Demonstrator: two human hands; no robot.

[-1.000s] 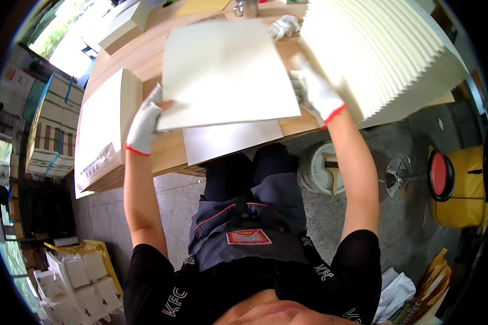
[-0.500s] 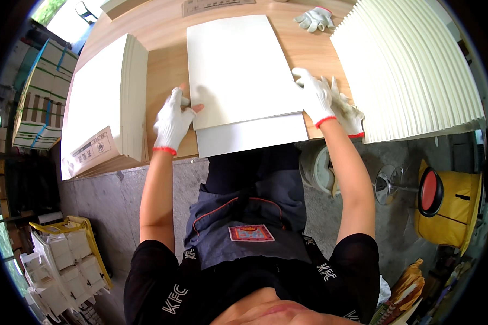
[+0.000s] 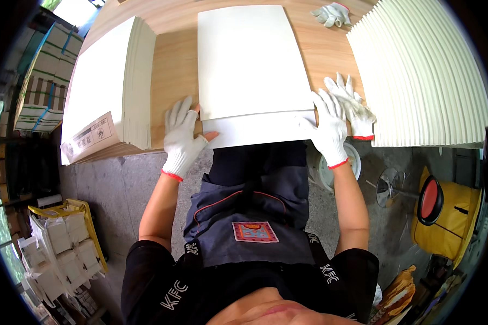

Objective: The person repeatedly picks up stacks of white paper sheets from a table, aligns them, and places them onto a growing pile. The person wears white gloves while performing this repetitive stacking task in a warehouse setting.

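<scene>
A cream-white sheet [image 3: 252,59] lies flat on the wooden table in front of me. Under its near end, a white sheet [image 3: 260,130] sticks out at the table's front edge. My left hand [image 3: 183,138], in a white glove with bare thumb and forefinger tips, is open at the left side of the sheets, its thumb by the lower sheet's near corner. Gloved too, my right hand [image 3: 329,127] is open at the right side, fingers pointing away and thumb over the lower sheet. Whether either hand presses on the sheets I cannot tell.
At the left stands a stack of white sheets [image 3: 100,81] with a printed paper strip [image 3: 89,138]. A tall stack of cream folded sheets [image 3: 423,81] fills the right. Loose gloves lie at the far right [image 3: 332,14] and beside my right hand [image 3: 353,111]. A bucket [image 3: 352,165] stands below.
Both hands have come nearer to me along the sheets' sides, and their fingers are now more stretched out. The whole view has shifted slightly.
</scene>
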